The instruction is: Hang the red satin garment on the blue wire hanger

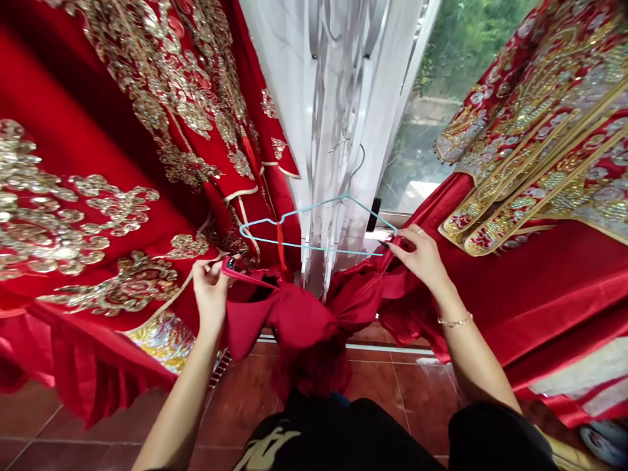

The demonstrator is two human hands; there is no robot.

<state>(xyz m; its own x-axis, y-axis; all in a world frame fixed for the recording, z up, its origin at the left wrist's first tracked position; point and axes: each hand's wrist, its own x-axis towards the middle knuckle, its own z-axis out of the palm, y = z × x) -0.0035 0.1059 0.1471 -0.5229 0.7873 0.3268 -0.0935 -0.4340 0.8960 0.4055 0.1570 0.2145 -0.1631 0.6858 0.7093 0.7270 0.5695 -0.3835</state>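
A plain red garment (pixel 299 320) hangs slack between my two hands. My left hand (pixel 212 288) pinches a thin red strap of it at the left. My right hand (pixel 419 255) is closed on the garment's edge at the right end of a light blue wire hanger (pixel 314 226). The hanger hangs in front of a white curtain (pixel 338 131), with a red loop over its bottom bar.
Red robes with gold embroidery hang on the left (pixel 98 163) and right (pixel 540 144). A window (pixel 441 98) shows greenery behind the curtain. Red-brown floor tiles (pixel 383 392) lie below. My dark clothing (pixel 343 438) fills the bottom edge.
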